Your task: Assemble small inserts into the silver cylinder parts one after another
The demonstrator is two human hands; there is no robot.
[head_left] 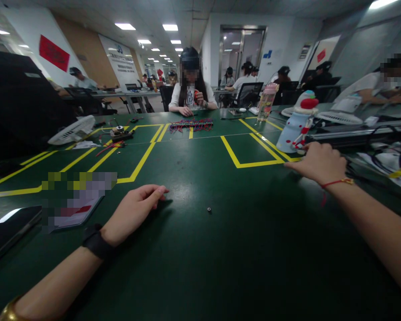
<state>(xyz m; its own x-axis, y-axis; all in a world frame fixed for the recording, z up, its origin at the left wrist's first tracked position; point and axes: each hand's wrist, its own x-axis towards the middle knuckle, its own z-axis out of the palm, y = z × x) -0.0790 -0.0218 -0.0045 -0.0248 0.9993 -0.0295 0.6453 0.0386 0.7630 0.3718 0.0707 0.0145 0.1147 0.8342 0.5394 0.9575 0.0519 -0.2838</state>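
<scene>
My left hand (138,207) rests at the left centre, fingers curled in and thumb against the index finger; no object shows in it. To its right, a small metal ring-like part (209,209) lies alone on the green tabletop (200,263). Over at the right, my right hand (322,164) is palm down, its thumb stretched out to the left and its fingers partly bent, holding nothing visible. Just beyond it stands a light-blue bottle (289,130) with a red and white top. Whether the fingertips touch the bottle is hidden.
A phone (11,227) and a flat pale packet (90,203) lie at left. Farther back are coloured wires (191,125), a white fan (72,130) and a pink-capped bottle (266,102). Cables (392,156) lie at right. A person (192,89) sits opposite.
</scene>
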